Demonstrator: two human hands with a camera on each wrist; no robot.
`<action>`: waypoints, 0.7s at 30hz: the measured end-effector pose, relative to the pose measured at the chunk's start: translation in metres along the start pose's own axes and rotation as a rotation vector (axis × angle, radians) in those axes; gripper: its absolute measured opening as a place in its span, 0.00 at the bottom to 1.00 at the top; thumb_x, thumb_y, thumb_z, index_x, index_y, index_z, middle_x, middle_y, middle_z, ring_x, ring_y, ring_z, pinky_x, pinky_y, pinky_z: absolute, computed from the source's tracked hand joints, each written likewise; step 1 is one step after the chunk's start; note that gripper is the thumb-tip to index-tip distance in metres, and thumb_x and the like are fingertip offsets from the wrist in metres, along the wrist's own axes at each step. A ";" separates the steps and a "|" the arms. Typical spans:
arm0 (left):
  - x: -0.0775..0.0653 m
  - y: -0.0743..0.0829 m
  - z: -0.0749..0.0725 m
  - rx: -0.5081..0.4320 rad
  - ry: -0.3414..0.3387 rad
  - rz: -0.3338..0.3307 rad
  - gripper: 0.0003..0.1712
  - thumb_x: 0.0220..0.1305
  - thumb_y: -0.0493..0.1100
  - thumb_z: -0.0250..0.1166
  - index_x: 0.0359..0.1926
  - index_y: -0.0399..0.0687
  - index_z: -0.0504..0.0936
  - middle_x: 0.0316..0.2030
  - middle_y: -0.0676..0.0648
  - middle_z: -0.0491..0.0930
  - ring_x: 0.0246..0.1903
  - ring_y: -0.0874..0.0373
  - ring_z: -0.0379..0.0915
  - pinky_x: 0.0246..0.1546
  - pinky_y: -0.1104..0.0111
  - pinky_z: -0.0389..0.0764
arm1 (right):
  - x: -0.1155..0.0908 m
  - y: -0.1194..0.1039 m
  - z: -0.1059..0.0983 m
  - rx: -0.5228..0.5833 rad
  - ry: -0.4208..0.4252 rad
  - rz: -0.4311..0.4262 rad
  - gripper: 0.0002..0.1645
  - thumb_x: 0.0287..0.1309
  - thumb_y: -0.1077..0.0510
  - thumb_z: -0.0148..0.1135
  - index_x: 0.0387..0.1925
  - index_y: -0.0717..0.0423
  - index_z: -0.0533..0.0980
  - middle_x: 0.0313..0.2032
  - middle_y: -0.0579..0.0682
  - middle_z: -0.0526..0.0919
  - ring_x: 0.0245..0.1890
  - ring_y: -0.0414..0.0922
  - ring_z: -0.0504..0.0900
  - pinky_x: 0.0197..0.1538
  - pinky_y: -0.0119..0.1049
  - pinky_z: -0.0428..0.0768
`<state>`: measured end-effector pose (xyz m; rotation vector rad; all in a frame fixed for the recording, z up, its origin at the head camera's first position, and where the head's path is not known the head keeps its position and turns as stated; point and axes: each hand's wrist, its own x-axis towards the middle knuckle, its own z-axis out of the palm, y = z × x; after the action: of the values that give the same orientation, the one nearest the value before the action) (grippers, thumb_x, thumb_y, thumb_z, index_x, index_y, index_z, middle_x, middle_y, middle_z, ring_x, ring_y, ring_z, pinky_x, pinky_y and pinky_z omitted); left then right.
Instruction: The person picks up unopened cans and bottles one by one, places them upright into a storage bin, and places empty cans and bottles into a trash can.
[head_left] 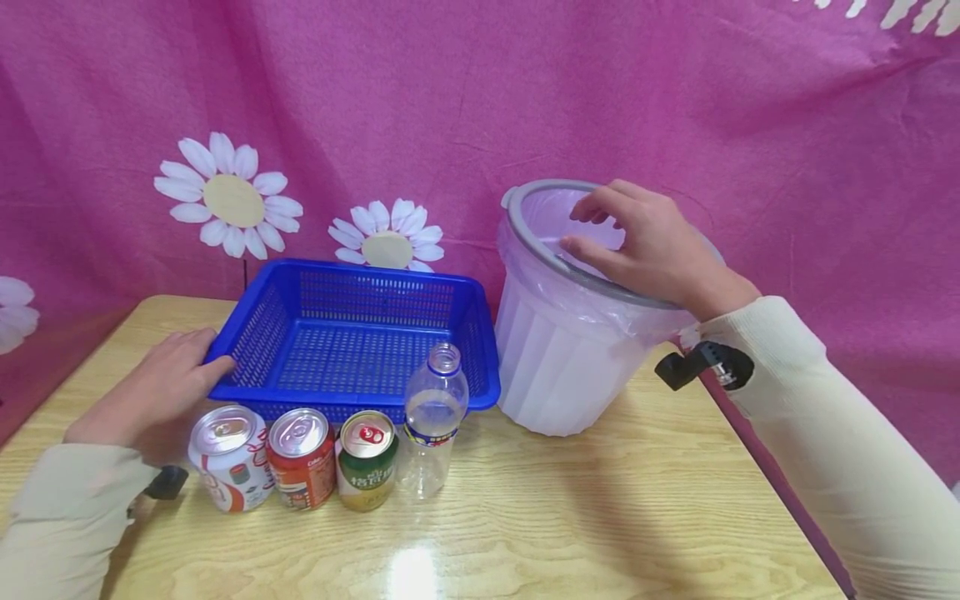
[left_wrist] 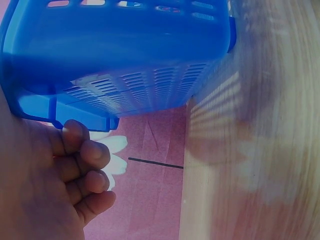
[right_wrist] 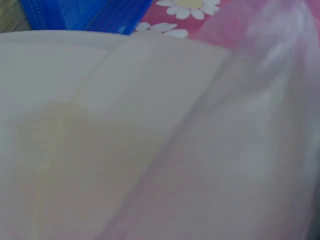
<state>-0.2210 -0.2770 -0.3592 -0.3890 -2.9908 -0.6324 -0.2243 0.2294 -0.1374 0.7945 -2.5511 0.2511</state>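
Observation:
In the head view my left hand [head_left: 161,379] holds the left rim of a blue plastic basket [head_left: 363,398], thumb over the edge. The left wrist view shows its curled fingers [left_wrist: 95,155] below the basket rim. My right hand [head_left: 652,242] hangs over the mouth of a white trash bin [head_left: 562,358], fingers bent, thumb apart, nothing between them. A thin bag lines the bin, held by a grey ring [head_left: 536,246]; in the right wrist view the bag [right_wrist: 250,125] fills most of the picture and the hand is out of sight.
In front of the basket stand a white can [head_left: 232,462], a red can [head_left: 302,462], a green and gold can [head_left: 366,467] and a clear uncapped bottle [head_left: 427,458]. A pink flowered cloth [head_left: 450,100] hangs behind the wooden table [head_left: 540,517].

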 end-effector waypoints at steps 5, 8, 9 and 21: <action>0.000 0.000 0.000 0.008 0.009 0.009 0.27 0.72 0.50 0.47 0.53 0.27 0.70 0.44 0.30 0.77 0.48 0.34 0.68 0.52 0.41 0.66 | 0.000 -0.006 0.002 0.021 0.032 -0.069 0.18 0.56 0.46 0.67 0.45 0.51 0.78 0.42 0.48 0.82 0.46 0.45 0.81 0.48 0.40 0.76; 0.000 0.000 0.000 0.011 0.014 0.012 0.27 0.72 0.50 0.48 0.52 0.26 0.70 0.44 0.30 0.78 0.48 0.34 0.69 0.51 0.41 0.66 | 0.000 -0.009 0.004 0.044 0.053 -0.107 0.17 0.55 0.49 0.69 0.44 0.52 0.78 0.41 0.49 0.83 0.46 0.45 0.81 0.50 0.41 0.76; 0.000 0.000 0.000 0.011 0.017 0.012 0.27 0.72 0.50 0.48 0.52 0.26 0.70 0.44 0.30 0.78 0.48 0.34 0.69 0.51 0.41 0.66 | 0.000 -0.011 0.005 0.052 0.056 -0.115 0.17 0.55 0.50 0.69 0.43 0.52 0.78 0.41 0.49 0.83 0.46 0.45 0.81 0.50 0.41 0.76; 0.000 0.000 0.001 -0.001 0.013 0.001 0.27 0.72 0.50 0.48 0.53 0.27 0.70 0.43 0.31 0.78 0.46 0.36 0.69 0.49 0.41 0.67 | -0.001 -0.034 0.014 0.097 0.114 -0.286 0.14 0.52 0.55 0.71 0.39 0.55 0.80 0.38 0.50 0.84 0.43 0.44 0.83 0.52 0.40 0.78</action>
<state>-0.2212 -0.2764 -0.3598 -0.3855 -2.9780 -0.6336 -0.2095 0.1980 -0.1485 1.1341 -2.2989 0.3194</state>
